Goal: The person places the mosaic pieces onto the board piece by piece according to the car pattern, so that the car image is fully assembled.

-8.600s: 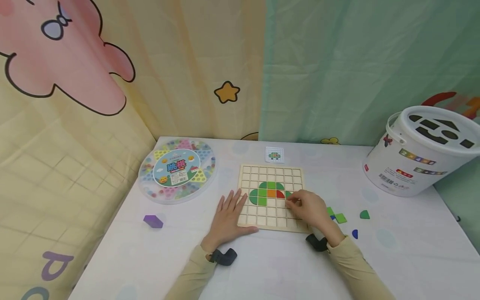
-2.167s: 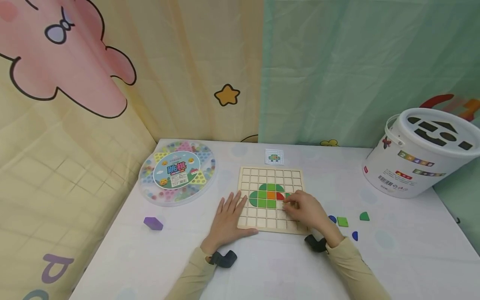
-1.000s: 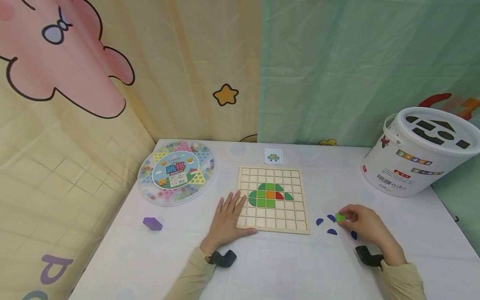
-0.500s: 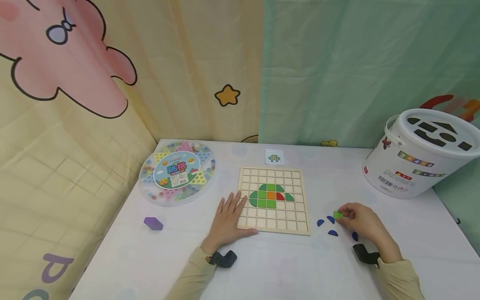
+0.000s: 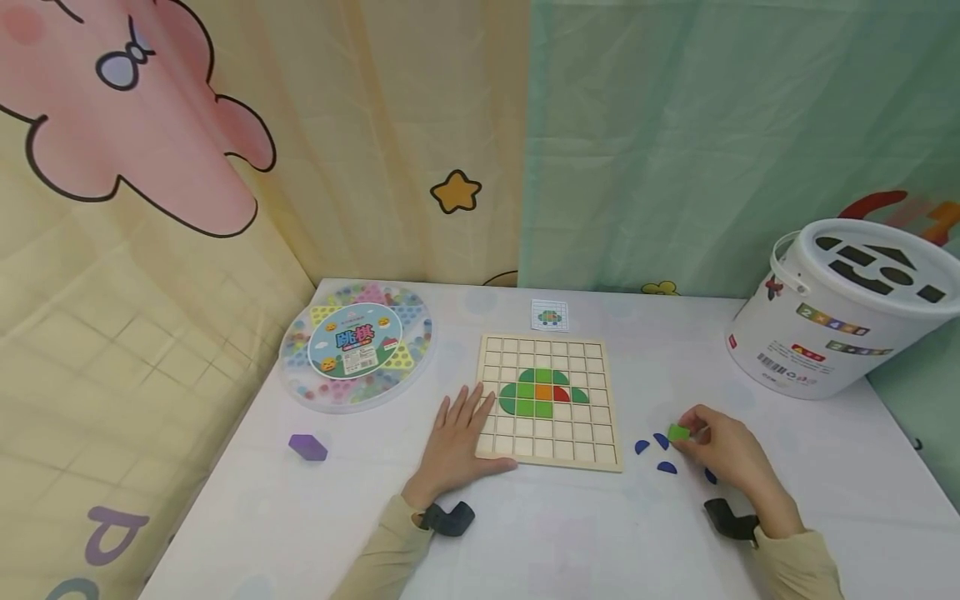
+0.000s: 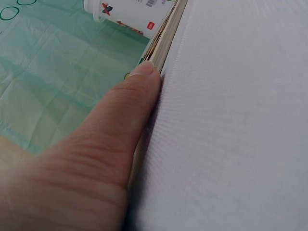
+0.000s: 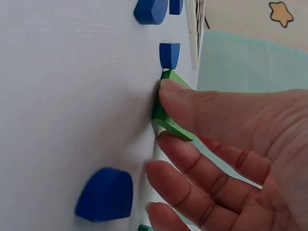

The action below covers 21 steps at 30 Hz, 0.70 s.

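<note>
Right of the board [image 5: 581, 433], a green square [image 5: 678, 432] is pinched by the right hand [image 5: 731, 450], its leftward room edged by blue pieces [image 5: 667, 468]. The board's left and near edges are touched by the spread left hand [image 5: 452, 446].

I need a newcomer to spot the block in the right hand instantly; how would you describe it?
Find the white bucket on the right of the table. Below and left of it in the head view, the right hand pinches the block. It is bright green and straight-edged, unlike the blue, curved-sided pieces nearby.
</note>
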{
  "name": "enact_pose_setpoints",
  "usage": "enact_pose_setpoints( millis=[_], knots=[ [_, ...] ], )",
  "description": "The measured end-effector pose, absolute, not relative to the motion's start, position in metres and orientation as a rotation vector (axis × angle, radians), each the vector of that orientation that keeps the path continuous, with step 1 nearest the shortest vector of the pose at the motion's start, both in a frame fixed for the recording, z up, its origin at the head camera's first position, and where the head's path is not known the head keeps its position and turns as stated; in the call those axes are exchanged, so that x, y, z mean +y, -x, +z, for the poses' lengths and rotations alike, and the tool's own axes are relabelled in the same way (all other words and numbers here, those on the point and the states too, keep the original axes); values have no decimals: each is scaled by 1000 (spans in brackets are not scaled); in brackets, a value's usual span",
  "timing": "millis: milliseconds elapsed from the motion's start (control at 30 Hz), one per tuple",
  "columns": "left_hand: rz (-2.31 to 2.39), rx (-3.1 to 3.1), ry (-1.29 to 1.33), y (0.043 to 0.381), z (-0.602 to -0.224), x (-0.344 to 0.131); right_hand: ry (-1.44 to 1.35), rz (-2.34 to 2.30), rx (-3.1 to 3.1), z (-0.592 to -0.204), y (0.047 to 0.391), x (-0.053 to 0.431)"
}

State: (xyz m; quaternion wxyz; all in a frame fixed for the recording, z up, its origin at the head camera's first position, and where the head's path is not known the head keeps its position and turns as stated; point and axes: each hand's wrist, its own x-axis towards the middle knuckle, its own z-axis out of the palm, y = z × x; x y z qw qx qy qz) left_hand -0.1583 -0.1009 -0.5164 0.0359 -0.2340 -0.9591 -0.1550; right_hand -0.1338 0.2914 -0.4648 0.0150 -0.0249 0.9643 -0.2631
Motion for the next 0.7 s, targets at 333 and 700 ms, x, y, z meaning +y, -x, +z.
enact_pose_setpoints(
  millis=[333,700],
  knots=[
    [-463,-2929,728,159,-518,-102,101,-806,3092,-465,136,285],
    [-448,-2917,730,160,-520,-102,203,-836,3135,-465,154,249]
  ],
)
